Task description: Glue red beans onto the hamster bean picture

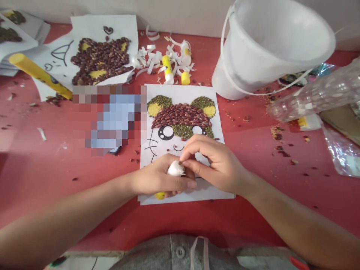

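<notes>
Red table (50, 195): left hand (159, 179) shut round glue stick (176, 169); right hand (217, 164) pinches its top.

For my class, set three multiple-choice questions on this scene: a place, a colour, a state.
1. Where is the white plastic bucket relative to the seed picture under the left hand and right hand?
A) Beyond it, rightward
B) Left of it
C) On top of it

2. What colour is the table?
A) Blue
B) Red
C) White

3. What covers the picture's lower face?
A) Seeds
B) Torn paper
C) Only drawn lines

1 A: it sits past the paper's far corner.
2 B: red shows around the papers.
3 C: ink lines lie below the eyes.
</notes>
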The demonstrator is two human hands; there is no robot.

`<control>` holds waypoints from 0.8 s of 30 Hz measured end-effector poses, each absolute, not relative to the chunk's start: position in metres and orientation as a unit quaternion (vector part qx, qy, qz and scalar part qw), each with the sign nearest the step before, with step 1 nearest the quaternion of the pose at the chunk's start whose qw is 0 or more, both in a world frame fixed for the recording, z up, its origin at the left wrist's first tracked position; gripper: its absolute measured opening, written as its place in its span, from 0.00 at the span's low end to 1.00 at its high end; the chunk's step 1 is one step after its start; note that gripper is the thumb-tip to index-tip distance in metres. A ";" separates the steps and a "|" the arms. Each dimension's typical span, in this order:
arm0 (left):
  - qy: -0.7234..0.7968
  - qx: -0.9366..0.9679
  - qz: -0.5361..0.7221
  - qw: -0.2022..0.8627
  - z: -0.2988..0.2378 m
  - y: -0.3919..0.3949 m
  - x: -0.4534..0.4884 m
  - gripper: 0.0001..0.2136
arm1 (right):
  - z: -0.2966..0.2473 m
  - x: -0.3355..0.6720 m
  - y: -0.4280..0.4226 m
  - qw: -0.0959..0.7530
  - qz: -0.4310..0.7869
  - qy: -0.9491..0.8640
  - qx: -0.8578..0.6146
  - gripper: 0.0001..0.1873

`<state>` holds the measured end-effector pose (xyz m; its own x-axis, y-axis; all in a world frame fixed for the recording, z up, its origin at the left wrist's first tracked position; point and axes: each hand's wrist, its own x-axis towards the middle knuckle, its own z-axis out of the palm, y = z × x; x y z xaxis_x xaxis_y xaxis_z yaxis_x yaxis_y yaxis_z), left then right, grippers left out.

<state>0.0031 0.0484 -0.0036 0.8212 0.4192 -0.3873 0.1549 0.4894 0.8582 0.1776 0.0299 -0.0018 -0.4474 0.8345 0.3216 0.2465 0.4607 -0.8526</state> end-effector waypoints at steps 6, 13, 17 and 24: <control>0.279 0.514 0.065 0.809 -0.004 0.048 0.003 0.08 | -0.004 0.178 0.030 0.375 0.335 -0.802 -0.324 0.06; 0.297 0.521 0.035 0.799 -0.003 0.049 0.004 0.10 | -0.006 0.176 0.028 0.390 0.314 -0.803 -0.325 0.06; 0.297 0.523 0.032 0.798 -0.004 0.049 0.005 0.11 | -0.006 0.174 0.026 0.398 0.315 -0.796 -0.329 0.06; 0.308 0.519 0.020 0.797 -0.007 0.049 0.004 0.12 | -0.003 0.173 0.024 0.396 0.309 -0.799 -0.330 0.06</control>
